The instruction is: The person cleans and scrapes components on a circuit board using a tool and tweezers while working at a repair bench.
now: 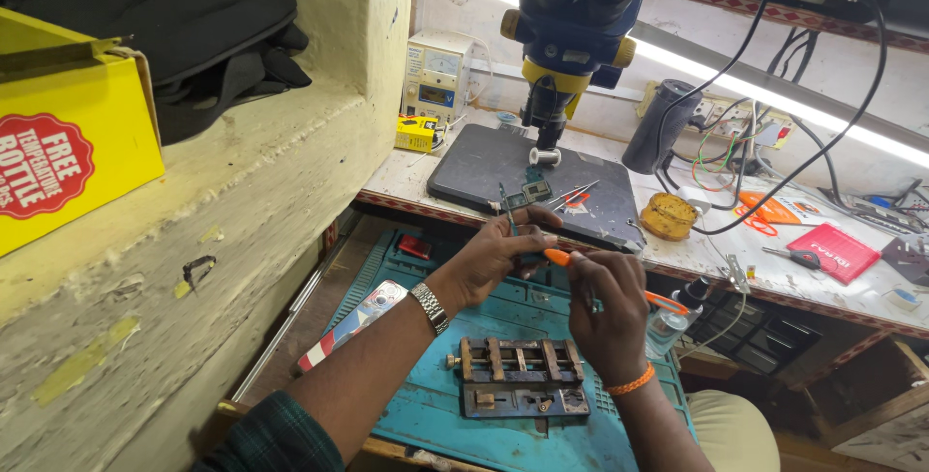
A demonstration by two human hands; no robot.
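My left hand point(494, 254), with a metal watch on the wrist, is closed around a thin dark tool whose tip points up toward the grey work mat point(464, 167). My right hand point(605, 307), with an orange band at the wrist, grips an orange-handled tool point(559, 257) that lies across between both hands. Both hands hover over a teal mat point(435, 404). A metal board-holding clamp point(518, 375) lies on that mat just below them. Small chips point(530, 191) and tweezers point(573, 196) sit on the grey mat under a blue and yellow microscope point(571, 17).
A phone point(363, 317) lies at the teal mat's left edge. A concrete ledge on the left carries a yellow box point(68, 133) and a black bag point(194, 27). The bench holds a small power supply point(437, 75), a brass-wool tip cleaner point(668, 215), cables, a red card point(837, 251) and a clear bottle point(673, 322).
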